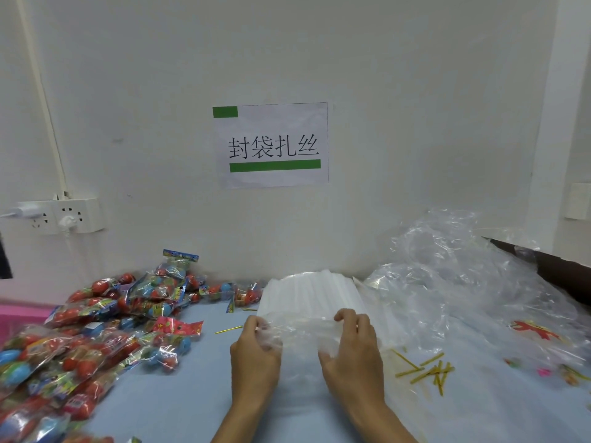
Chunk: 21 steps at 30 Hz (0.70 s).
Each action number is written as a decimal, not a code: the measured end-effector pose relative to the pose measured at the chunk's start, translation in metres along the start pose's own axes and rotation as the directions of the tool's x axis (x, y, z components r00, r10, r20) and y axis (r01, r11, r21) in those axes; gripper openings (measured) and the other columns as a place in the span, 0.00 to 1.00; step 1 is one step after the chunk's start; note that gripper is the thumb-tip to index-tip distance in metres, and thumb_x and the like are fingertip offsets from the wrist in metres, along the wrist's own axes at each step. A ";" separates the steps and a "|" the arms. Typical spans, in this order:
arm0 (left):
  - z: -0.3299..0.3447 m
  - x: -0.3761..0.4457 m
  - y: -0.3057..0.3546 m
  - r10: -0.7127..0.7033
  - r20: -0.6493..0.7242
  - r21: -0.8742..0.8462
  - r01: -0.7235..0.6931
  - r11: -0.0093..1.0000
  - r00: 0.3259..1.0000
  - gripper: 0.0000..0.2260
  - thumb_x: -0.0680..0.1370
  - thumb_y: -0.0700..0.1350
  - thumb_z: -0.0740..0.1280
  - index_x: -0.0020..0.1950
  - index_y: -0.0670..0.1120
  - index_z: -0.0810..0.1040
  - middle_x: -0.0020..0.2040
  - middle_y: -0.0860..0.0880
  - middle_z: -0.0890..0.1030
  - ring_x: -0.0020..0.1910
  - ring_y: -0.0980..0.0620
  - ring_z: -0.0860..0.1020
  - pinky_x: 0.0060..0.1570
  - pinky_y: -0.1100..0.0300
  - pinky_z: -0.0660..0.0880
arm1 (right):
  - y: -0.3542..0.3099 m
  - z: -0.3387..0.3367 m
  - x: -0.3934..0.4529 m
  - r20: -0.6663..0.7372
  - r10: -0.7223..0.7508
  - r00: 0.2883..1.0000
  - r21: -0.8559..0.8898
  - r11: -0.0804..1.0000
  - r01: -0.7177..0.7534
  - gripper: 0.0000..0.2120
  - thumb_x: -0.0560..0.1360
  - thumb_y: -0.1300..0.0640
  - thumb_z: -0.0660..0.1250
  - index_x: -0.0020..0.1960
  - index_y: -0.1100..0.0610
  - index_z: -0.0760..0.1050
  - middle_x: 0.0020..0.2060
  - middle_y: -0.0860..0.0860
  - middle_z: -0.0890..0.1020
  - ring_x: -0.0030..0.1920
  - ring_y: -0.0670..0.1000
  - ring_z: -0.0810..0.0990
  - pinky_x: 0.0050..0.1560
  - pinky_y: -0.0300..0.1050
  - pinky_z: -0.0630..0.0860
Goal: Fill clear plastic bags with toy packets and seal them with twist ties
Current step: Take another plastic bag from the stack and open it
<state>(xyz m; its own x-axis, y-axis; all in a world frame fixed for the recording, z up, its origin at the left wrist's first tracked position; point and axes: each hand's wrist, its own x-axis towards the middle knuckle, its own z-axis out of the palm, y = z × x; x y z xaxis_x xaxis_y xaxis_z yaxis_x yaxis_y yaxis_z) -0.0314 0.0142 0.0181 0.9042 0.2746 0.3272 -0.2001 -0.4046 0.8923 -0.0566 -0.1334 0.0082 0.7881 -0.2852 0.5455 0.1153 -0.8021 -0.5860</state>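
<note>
Your left hand and right hand each pinch the clear bag at its mouth, above the counter. Expect thin, slippery, limp film; grip both rim edges.

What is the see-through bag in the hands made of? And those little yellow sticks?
The clear bag looks like thin, glossy plastic film: you see through it, and it crinkles where both hands pinch it. The yellow sticks look like twist ties, probably shiny foil or plastic strips, perhaps over wire; they are too small to tell for sure.
</note>
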 end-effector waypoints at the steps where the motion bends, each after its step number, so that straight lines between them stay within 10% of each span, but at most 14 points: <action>1: 0.001 -0.001 0.000 0.049 0.017 0.035 -0.050 0.998 0.999 0.14 0.72 0.32 0.65 0.43 0.52 0.72 0.37 0.47 0.79 0.35 0.45 0.78 0.33 0.54 0.75 | -0.002 -0.001 0.000 -0.012 -0.062 0.998 -0.008 0.998 0.062 0.19 0.68 0.55 0.73 0.55 0.47 0.69 0.49 0.45 0.70 0.49 0.50 0.72 0.46 0.43 0.73; 5: 0.004 -0.004 0.000 0.212 0.100 0.140 -0.224 0.964 0.972 0.19 0.73 0.31 0.65 0.47 0.57 0.69 0.39 0.51 0.78 0.34 0.52 0.76 0.29 0.66 0.71 | -0.009 -0.002 0.001 -0.011 -0.122 0.993 0.032 0.992 0.122 0.09 0.73 0.59 0.69 0.41 0.49 0.69 0.35 0.46 0.76 0.37 0.51 0.76 0.35 0.44 0.71; 12: -0.006 0.006 -0.005 0.175 -0.113 0.177 -0.154 0.972 0.978 0.16 0.77 0.33 0.66 0.56 0.51 0.70 0.39 0.52 0.74 0.38 0.55 0.74 0.34 0.57 0.72 | 0.002 -0.008 0.010 -0.093 0.099 0.991 0.215 0.973 -0.077 0.14 0.70 0.70 0.63 0.36 0.53 0.65 0.26 0.49 0.72 0.30 0.54 0.72 0.32 0.55 0.71; 17: -0.006 0.006 0.001 0.059 -0.043 -0.076 -0.062 0.995 0.997 0.19 0.74 0.40 0.73 0.56 0.55 0.68 0.45 0.52 0.79 0.38 0.48 0.81 0.42 0.46 0.81 | 0.001 -0.003 0.009 -0.105 0.116 0.988 0.277 0.957 -0.083 0.11 0.75 0.66 0.62 0.44 0.51 0.67 0.24 0.47 0.72 0.28 0.50 0.71 0.31 0.48 0.68; 21: 0.000 -0.001 0.003 0.012 0.143 -0.325 0.036 0.945 0.990 0.28 0.68 0.49 0.80 0.61 0.57 0.69 0.48 0.54 0.84 0.44 0.58 0.84 0.46 0.59 0.79 | 0.000 -0.005 0.010 -0.051 0.222 0.974 0.416 0.891 -0.181 0.12 0.76 0.66 0.60 0.49 0.48 0.67 0.25 0.53 0.77 0.27 0.49 0.77 0.30 0.47 0.72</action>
<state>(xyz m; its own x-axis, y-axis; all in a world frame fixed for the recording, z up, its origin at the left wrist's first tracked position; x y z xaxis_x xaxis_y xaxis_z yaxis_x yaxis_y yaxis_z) -0.0327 0.0126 0.0205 0.9464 0.1422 0.2899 -0.2794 -0.0895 0.9560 -0.0518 -0.1388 0.0164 0.7622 -0.4825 0.4316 0.2114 -0.4446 -0.8704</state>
